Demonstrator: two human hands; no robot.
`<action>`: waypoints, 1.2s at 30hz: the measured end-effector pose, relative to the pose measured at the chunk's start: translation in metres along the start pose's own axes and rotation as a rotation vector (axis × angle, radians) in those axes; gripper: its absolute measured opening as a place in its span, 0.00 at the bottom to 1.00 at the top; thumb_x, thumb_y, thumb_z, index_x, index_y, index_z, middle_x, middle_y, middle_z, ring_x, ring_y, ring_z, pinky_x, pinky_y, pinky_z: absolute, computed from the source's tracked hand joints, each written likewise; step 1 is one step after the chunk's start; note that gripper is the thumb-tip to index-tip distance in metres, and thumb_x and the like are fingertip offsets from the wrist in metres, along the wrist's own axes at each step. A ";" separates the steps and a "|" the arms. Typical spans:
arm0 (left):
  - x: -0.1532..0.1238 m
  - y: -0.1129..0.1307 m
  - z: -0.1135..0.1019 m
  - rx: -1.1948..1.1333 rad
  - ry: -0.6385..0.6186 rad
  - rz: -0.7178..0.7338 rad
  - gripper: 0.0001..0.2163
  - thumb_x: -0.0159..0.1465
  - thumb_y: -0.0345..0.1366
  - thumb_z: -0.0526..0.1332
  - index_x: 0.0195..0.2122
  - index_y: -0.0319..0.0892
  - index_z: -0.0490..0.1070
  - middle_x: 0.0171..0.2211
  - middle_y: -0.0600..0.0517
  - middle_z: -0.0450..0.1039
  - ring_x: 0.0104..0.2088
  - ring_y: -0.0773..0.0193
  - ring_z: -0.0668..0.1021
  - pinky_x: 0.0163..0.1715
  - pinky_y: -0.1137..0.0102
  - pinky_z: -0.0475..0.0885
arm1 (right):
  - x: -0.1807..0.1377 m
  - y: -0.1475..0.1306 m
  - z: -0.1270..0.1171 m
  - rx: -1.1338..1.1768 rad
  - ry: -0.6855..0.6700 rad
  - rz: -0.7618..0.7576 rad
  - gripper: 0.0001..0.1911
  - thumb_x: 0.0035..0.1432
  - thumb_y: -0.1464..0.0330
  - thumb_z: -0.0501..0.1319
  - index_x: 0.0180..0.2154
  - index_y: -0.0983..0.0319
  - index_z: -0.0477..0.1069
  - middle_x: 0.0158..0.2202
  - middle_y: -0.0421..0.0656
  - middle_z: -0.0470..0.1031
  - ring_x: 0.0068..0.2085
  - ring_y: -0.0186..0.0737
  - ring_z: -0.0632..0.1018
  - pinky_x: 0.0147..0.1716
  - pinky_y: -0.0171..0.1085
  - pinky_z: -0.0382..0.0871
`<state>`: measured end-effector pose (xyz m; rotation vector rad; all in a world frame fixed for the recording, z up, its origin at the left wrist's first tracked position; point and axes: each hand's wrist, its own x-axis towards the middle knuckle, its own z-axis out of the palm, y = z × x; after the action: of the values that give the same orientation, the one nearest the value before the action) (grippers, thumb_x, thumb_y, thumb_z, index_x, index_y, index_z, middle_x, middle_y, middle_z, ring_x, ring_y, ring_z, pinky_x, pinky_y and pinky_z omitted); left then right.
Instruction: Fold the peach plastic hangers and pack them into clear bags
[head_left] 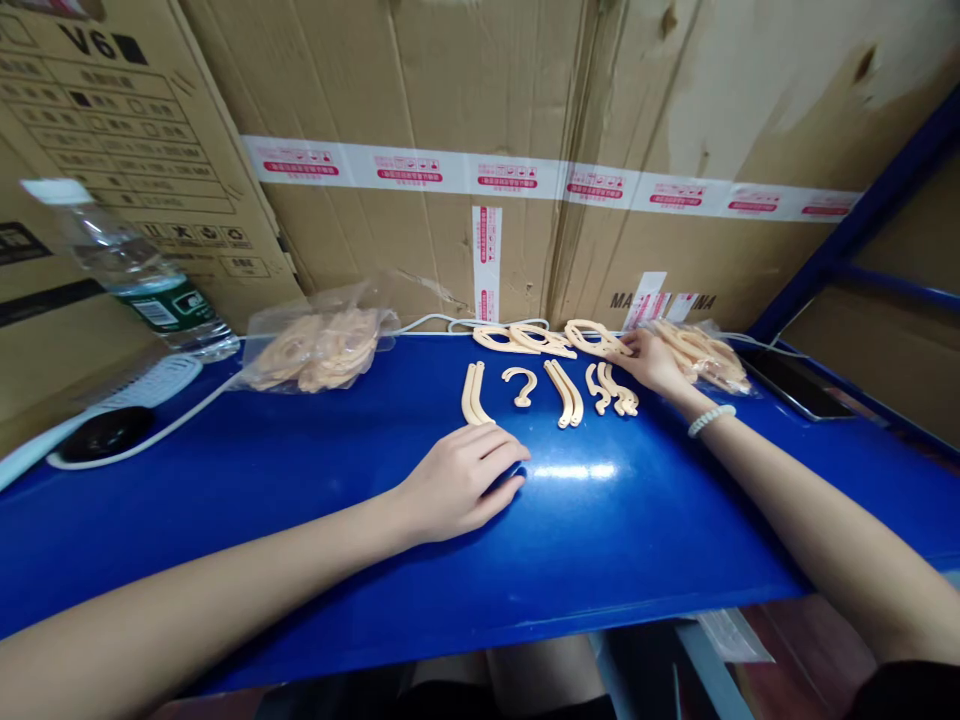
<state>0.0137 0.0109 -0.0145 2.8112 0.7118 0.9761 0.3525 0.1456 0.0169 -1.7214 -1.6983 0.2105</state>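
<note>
My left hand [461,480] rests palm down on the blue table [300,500], fingers loosely curled, holding nothing, just below a pair of curved beige plastic strips [474,395]. Further right lie a hook-shaped beige piece [520,384], two more curved strips [566,393] and a small cluster of wavy pieces [615,392]. My right hand [651,362], with a white bead bracelet on its wrist, reaches to the back and its fingers touch a loop-shaped beige piece [592,338] in a heap of loops [525,340].
A clear bag of beige parts [322,348] lies at the back left, another bag [705,355] behind my right hand. A water bottle [142,275], a white device with a black disc [109,432] and a cable sit left. A dark tray [795,385] is right. Cardboard boxes wall the back.
</note>
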 end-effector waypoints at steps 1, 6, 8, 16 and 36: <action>0.000 0.000 0.000 0.004 0.002 0.001 0.08 0.71 0.33 0.56 0.47 0.39 0.72 0.43 0.45 0.79 0.44 0.55 0.79 0.47 0.60 0.75 | 0.000 0.000 0.000 0.042 0.035 0.009 0.11 0.52 0.66 0.69 0.35 0.62 0.71 0.30 0.46 0.79 0.32 0.43 0.77 0.31 0.38 0.70; -0.001 0.001 0.000 0.016 0.020 0.004 0.08 0.70 0.32 0.57 0.47 0.39 0.72 0.43 0.45 0.79 0.43 0.55 0.80 0.46 0.60 0.75 | 0.000 -0.001 -0.003 0.307 0.142 0.039 0.06 0.57 0.66 0.64 0.34 0.59 0.67 0.22 0.40 0.71 0.25 0.41 0.75 0.27 0.40 0.70; -0.001 0.001 0.000 -0.005 0.045 -0.002 0.07 0.70 0.32 0.57 0.47 0.39 0.72 0.42 0.45 0.79 0.43 0.56 0.80 0.46 0.61 0.75 | -0.003 -0.006 -0.009 0.412 0.195 0.044 0.07 0.59 0.64 0.63 0.34 0.58 0.66 0.22 0.39 0.70 0.25 0.40 0.74 0.27 0.40 0.71; 0.007 0.010 -0.007 -0.406 0.251 -0.486 0.14 0.66 0.36 0.62 0.53 0.41 0.70 0.37 0.49 0.76 0.32 0.65 0.77 0.34 0.70 0.73 | -0.073 -0.075 -0.049 0.817 -0.127 -0.097 0.14 0.55 0.60 0.70 0.38 0.61 0.74 0.26 0.39 0.73 0.22 0.31 0.70 0.20 0.32 0.64; 0.007 0.009 -0.001 -0.751 0.382 -0.745 0.10 0.66 0.42 0.64 0.38 0.41 0.68 0.28 0.54 0.76 0.19 0.70 0.75 0.21 0.75 0.71 | -0.116 -0.102 -0.014 0.802 -0.568 0.036 0.18 0.48 0.57 0.75 0.31 0.63 0.76 0.24 0.40 0.77 0.25 0.35 0.78 0.26 0.35 0.76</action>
<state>0.0218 0.0057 -0.0079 1.5510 1.0342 1.2568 0.2624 0.0223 0.0452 -1.1220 -1.6067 1.3030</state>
